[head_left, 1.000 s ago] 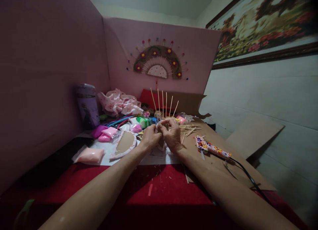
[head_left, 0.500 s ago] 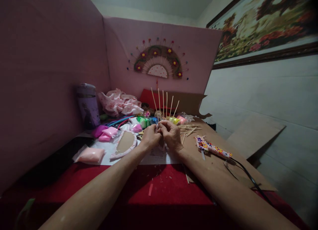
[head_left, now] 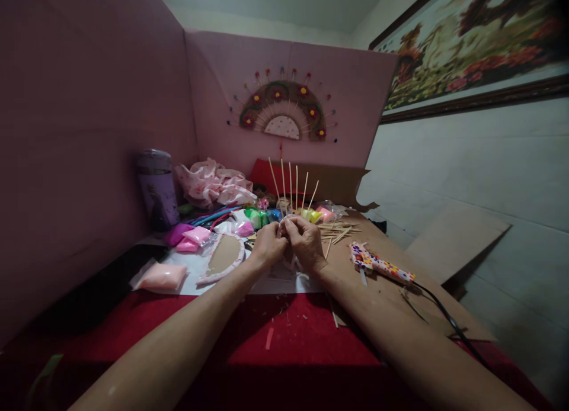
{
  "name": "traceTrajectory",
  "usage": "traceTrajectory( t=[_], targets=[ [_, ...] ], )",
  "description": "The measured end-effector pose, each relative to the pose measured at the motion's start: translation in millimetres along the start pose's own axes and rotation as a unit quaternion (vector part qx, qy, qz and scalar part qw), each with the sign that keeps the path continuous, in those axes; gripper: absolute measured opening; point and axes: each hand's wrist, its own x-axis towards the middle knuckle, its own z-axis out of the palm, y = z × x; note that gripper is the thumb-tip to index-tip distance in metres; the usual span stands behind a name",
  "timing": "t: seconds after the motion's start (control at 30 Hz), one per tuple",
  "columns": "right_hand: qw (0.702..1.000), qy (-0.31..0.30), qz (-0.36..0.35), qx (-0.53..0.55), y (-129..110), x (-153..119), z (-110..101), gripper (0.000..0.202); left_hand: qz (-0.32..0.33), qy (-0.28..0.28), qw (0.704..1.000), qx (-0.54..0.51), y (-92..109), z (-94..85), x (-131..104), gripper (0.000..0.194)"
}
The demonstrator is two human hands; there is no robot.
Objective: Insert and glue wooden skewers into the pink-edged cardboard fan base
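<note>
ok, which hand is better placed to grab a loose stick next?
Likely the right hand: the loose sticks lie just beyond it, on its own side. The left hand is farther off. Both are at the base of the fanned sticks, so the left would probably steady them alone.

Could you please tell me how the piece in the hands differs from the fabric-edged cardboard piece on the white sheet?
The held piece is pinched between the left hand and the right hand, whereas the cardboard piece lies on the white sheet. Thin sticks rise from the held piece; none show on the cardboard piece. Both seem to have pale edging.
</note>
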Motion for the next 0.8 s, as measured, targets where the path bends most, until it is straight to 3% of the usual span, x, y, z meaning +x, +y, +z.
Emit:
traceTrajectory(
  t=[0.33, 0.8],
  targets=[
    [0.997, -0.012, -0.025, -0.071, -3.6, -0.7, -0.8, 0.023, 0.009, -0.012, 1.000, 0.011, 3.9, -0.2, -1.5, 0.019],
    [0.993, -0.037, -0.061, -0.097, -2.7, -3.0, 1.1, 0.020, 0.015, -0.022, 1.000, -0.002, -3.5, 2.8, -0.9, 0.022]
  ],
)
